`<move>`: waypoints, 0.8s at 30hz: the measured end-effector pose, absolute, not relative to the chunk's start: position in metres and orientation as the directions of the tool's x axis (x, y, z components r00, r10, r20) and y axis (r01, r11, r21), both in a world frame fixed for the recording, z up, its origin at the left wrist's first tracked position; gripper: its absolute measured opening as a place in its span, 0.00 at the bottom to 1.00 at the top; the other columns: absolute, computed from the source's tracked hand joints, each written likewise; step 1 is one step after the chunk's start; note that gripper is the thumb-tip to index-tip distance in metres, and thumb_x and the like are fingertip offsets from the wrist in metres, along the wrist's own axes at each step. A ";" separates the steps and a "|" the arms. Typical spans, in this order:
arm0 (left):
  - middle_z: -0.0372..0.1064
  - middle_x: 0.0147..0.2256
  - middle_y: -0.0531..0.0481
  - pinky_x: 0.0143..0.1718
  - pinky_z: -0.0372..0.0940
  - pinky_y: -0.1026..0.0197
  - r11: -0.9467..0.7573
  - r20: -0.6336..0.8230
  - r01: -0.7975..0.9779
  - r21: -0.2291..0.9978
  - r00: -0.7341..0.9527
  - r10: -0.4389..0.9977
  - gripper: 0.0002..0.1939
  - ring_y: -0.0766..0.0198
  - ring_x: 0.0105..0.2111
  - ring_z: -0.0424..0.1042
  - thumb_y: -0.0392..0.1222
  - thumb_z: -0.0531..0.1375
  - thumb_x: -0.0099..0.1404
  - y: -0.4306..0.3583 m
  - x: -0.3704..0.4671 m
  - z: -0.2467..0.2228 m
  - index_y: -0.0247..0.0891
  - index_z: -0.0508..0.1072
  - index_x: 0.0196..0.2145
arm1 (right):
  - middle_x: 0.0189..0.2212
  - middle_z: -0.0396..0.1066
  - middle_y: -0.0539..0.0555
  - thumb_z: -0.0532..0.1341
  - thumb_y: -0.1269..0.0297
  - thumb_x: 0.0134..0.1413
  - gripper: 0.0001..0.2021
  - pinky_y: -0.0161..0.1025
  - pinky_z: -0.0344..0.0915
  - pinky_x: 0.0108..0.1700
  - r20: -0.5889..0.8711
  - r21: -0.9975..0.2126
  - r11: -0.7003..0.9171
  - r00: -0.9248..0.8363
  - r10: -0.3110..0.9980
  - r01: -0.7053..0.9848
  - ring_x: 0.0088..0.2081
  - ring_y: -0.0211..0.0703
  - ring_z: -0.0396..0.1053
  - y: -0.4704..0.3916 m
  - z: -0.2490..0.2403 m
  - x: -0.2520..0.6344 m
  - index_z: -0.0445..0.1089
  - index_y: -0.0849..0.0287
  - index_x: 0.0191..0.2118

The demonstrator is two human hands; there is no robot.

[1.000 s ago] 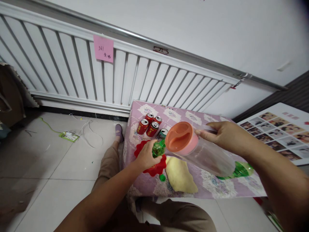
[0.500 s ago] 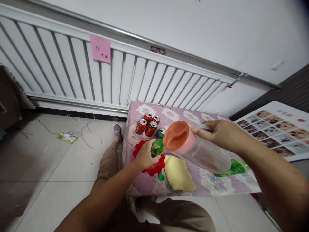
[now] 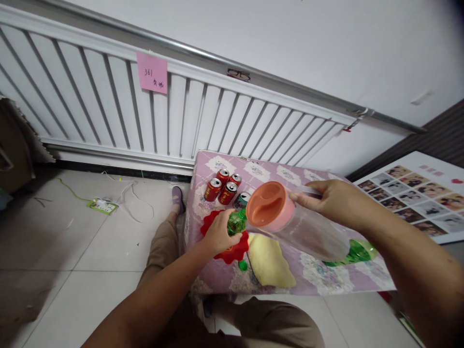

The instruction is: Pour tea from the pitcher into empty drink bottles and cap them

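Note:
My left hand (image 3: 220, 233) is wrapped round a green plastic bottle (image 3: 236, 223) above a red scalloped mat (image 3: 232, 250). In my right hand (image 3: 328, 200) is the handle of a clear pitcher (image 3: 315, 237) with an orange-pink lid (image 3: 268, 205). The pitcher leans over to the left, its lid close to the bottle's mouth. Whether the two touch, I cannot tell. A green cap (image 3: 242, 265) and a folded yellow cloth (image 3: 270, 261) lie below them on the tablecloth. Another green bottle (image 3: 362, 251) lies partly hidden behind the pitcher.
Several red cans (image 3: 227, 192) and a green can (image 3: 242, 199) stand at the table's back left. The table, under a purple floral cloth (image 3: 217, 282), is beside a white radiator (image 3: 213, 111). A photo board (image 3: 416, 193) leans at right; a power strip (image 3: 102, 206) lies on the floor.
Both hands keep their hold, with the bottle and pitcher in nearly the same pose. The whole view has shifted very slightly.

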State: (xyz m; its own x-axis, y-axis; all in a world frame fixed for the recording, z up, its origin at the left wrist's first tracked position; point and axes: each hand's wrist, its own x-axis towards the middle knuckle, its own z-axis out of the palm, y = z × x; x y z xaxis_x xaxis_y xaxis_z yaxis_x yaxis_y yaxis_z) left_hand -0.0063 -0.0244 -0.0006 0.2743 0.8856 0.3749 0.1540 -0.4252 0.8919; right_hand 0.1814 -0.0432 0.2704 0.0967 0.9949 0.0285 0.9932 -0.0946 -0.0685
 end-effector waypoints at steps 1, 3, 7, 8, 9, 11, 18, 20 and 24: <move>0.64 0.55 0.41 0.61 0.60 0.44 -0.426 0.376 0.151 0.892 0.276 0.885 0.38 0.49 0.57 0.65 0.35 0.67 0.53 -0.024 -0.006 -0.001 0.42 0.58 0.59 | 0.17 0.61 0.49 0.57 0.26 0.38 0.32 0.39 0.55 0.28 0.003 -0.068 -0.105 0.105 0.994 0.992 0.22 0.39 0.57 -0.043 0.271 0.181 0.66 0.55 0.23; 0.64 0.55 0.41 0.61 0.60 0.44 -0.425 0.375 0.147 0.893 0.277 0.885 0.38 0.50 0.57 0.65 0.36 0.67 0.53 -0.024 -0.006 -0.001 0.42 0.58 0.59 | 0.19 0.63 0.50 0.56 0.26 0.38 0.32 0.39 0.56 0.29 -0.050 -0.067 -0.121 0.118 0.992 0.990 0.23 0.40 0.58 -0.043 0.271 0.180 0.67 0.55 0.25; 0.64 0.56 0.40 0.60 0.61 0.44 -0.437 0.386 0.153 0.887 0.278 0.880 0.38 0.50 0.57 0.65 0.36 0.67 0.53 -0.023 -0.006 -0.002 0.41 0.58 0.59 | 0.19 0.62 0.50 0.55 0.25 0.39 0.32 0.39 0.54 0.28 -0.037 -0.074 -0.130 0.128 0.991 0.989 0.23 0.39 0.57 -0.045 0.273 0.175 0.65 0.55 0.24; 0.64 0.56 0.40 0.60 0.61 0.44 -0.440 0.388 0.153 0.885 0.279 0.878 0.38 0.49 0.57 0.65 0.36 0.67 0.53 -0.023 -0.006 -0.003 0.41 0.58 0.59 | 0.19 0.62 0.50 0.54 0.25 0.39 0.32 0.39 0.54 0.28 -0.038 -0.073 -0.132 0.130 0.991 0.989 0.23 0.39 0.57 -0.046 0.273 0.175 0.64 0.55 0.24; 0.64 0.56 0.40 0.60 0.61 0.44 -0.440 0.388 0.153 0.885 0.280 0.878 0.38 0.49 0.57 0.65 0.36 0.67 0.53 -0.023 -0.006 -0.003 0.41 0.58 0.59 | 0.19 0.62 0.50 0.54 0.25 0.38 0.33 0.39 0.54 0.28 -0.039 -0.070 -0.132 0.129 0.991 0.989 0.23 0.39 0.57 -0.046 0.274 0.174 0.64 0.55 0.23; 0.64 0.56 0.41 0.60 0.61 0.44 -0.433 0.382 0.151 0.889 0.281 0.881 0.38 0.49 0.57 0.65 0.36 0.67 0.53 -0.023 -0.006 -0.003 0.42 0.58 0.59 | 0.18 0.62 0.50 0.54 0.24 0.38 0.33 0.39 0.55 0.28 -0.039 -0.064 -0.121 0.118 0.992 0.991 0.23 0.40 0.58 -0.045 0.274 0.174 0.63 0.55 0.22; 0.64 0.56 0.40 0.60 0.61 0.44 -0.431 0.379 0.158 0.889 0.277 0.883 0.37 0.49 0.57 0.65 0.37 0.67 0.53 -0.024 -0.007 -0.002 0.41 0.58 0.59 | 0.17 0.60 0.50 0.54 0.24 0.37 0.33 0.39 0.54 0.27 -0.042 -0.045 -0.137 0.135 0.990 0.990 0.22 0.39 0.57 -0.044 0.273 0.176 0.63 0.54 0.22; 0.64 0.56 0.41 0.60 0.61 0.44 -0.429 0.379 0.150 0.891 0.276 0.883 0.37 0.49 0.57 0.65 0.36 0.67 0.53 -0.024 -0.007 -0.002 0.42 0.58 0.59 | 0.17 0.61 0.50 0.55 0.25 0.38 0.32 0.39 0.54 0.27 -0.037 -0.050 -0.139 0.137 0.990 0.989 0.22 0.39 0.57 -0.044 0.273 0.176 0.63 0.54 0.22; 0.64 0.55 0.41 0.60 0.61 0.44 -0.430 0.382 0.145 0.891 0.274 0.883 0.37 0.49 0.57 0.65 0.36 0.67 0.53 -0.024 -0.006 -0.001 0.42 0.59 0.59 | 0.18 0.62 0.50 0.57 0.26 0.37 0.31 0.39 0.55 0.27 -0.026 -0.067 -0.128 0.126 0.992 0.990 0.22 0.40 0.59 -0.044 0.273 0.175 0.65 0.55 0.23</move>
State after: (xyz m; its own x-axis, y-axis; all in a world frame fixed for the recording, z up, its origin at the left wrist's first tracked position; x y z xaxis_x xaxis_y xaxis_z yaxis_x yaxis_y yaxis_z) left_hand -0.0064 -0.0236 -0.0015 0.2742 0.8827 0.3816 0.1447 -0.4302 0.8911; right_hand 0.1748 -0.0443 0.2731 0.1261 0.9917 -0.0258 0.9896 -0.1276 -0.0665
